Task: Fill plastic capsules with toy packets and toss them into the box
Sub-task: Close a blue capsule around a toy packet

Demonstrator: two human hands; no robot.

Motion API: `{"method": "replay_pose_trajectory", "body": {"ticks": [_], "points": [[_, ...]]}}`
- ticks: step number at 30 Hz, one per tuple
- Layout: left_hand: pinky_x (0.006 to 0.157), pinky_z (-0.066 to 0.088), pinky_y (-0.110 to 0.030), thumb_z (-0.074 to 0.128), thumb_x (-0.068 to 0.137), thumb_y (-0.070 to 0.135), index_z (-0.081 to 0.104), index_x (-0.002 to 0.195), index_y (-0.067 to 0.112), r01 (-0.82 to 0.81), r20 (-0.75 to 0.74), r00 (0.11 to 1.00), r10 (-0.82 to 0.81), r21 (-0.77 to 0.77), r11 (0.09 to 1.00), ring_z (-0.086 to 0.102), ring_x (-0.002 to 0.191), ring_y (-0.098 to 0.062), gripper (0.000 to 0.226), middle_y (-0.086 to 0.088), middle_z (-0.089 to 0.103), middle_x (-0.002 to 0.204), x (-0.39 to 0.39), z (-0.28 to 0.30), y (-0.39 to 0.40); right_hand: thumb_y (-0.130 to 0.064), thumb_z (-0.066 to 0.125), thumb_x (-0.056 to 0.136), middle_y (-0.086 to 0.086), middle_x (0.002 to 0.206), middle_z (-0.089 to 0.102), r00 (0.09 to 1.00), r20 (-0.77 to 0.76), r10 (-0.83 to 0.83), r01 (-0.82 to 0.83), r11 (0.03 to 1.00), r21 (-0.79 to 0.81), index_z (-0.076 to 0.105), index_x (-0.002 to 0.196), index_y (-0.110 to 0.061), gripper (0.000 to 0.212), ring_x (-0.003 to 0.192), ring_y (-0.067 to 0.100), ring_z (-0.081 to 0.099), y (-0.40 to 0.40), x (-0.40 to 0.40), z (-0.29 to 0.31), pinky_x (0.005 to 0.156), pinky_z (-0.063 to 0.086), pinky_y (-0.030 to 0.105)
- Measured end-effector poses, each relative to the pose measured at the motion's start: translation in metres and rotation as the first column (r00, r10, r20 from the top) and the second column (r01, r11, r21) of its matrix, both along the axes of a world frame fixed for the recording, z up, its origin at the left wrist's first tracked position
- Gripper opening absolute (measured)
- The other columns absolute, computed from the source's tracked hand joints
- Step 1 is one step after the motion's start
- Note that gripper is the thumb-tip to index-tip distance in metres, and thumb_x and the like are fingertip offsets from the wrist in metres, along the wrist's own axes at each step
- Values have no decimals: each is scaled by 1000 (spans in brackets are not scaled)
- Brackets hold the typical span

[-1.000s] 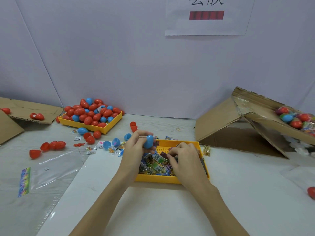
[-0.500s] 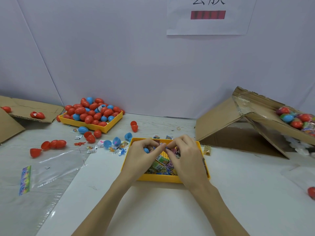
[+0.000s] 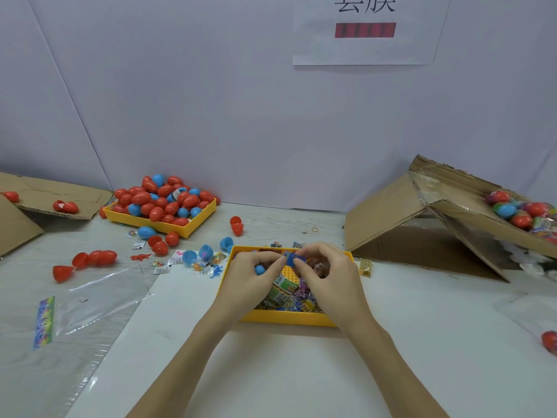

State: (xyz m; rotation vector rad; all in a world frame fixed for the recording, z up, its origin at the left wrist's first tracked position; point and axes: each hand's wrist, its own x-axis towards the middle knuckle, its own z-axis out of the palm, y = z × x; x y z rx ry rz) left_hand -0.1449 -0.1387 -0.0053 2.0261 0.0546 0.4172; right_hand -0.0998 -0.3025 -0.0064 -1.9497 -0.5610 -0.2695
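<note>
Over the near yellow tray (image 3: 283, 318) at six o'clock, both hands are pinching a blue toy packet (image 3: 290, 260): the left hand (image 3: 251, 279), its grip also curling around a blue capsule (image 3: 259, 269), and the right hand (image 3: 327, 277). Filling seems underway; next, judging by this, comes tucking the packet inside, closing, then tossing toward the box (image 3: 452, 212) at two o'clock.

Blue capsule (image 3: 259, 269) in left palm; blue packet (image 3: 290, 259) pinched above yellow tray (image 3: 286, 317).

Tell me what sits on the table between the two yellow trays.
In the head view, between the capsule tray and the packet tray lie loose blue capsule halves, small toy packets and a red capsule.
</note>
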Motion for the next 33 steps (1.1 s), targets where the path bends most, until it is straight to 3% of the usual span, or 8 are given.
{"method": "replay_pose_trajectory", "body": {"ticks": [3,5,8,13,25,27,30,33], "points": [[75,48,-6,64,100,27,76,117,28,-28,55,998,25,50,998,61,90,18,21,37,68,78,0,-2,-2,-22,75,93,-6,84,71,1000,-10,-6,6,1000,25,74,89,-19,5,79,8,65,0,1,-1,69,49,15],[69,47,-8,66,98,28,71,122,33,-50,100,994,44,63,997,61,76,10,25,21,64,69,0,-2,-4,-23,74,94,-5,80,70,1000,-20,-8,8,999,43,74,87,-17,9,75,8,64,0,1,-1,66,47,14],[69,44,-7,71,94,31,75,109,28,-56,128,991,49,52,997,57,67,0,15,6,59,66,1,-2,-4,-24,73,96,-5,76,70,1000,-30,1,1,997,71,74,86,-17,12,72,8,64,0,1,-1,64,46,13],[62,48,-14,74,92,24,74,92,24,-40,115,992,44,-32,999,57,65,0,0,12,60,62,2,-1,-1,-28,70,97,-8,77,71,997,-48,52,-49,997,62,75,88,-22,13,78,9,67,0,1,-2,69,53,23],[64,50,-15,73,93,20,73,96,24,4,134,991,7,-81,997,57,65,-1,4,3,62,68,-2,2,-1,-43,71,91,4,95,75,954,-243,173,-136,978,161,78,98,-16,28,94,20,70,1,3,0,83,60,39],[58,48,-14,71,95,16,64,109,26,33,57,998,-22,-190,981,57,63,-4,18,-2,62,78,1,6,-1,-33,69,96,10,91,75,948,-257,188,-130,966,225,79,91,-17,19,89,28,71,-1,3,0,80,59,42],[44,36,-19,66,70,-2,46,103,18,43,-55,994,-91,-578,815,47,54,-13,44,-13,56,88,7,18,-1,-31,65,100,22,85,72,937,-304,172,-78,951,300,78,84,-13,28,75,30,66,-4,6,1,73,58,39],[62,48,-22,69,84,-2,50,108,12,118,6,991,-134,-522,845,62,81,-22,33,-10,63,100,1,16,3,-25,65,100,11,85,76,926,-329,185,-69,940,335,77,92,-14,18,77,18,70,-5,8,1,72,57,21]]}}
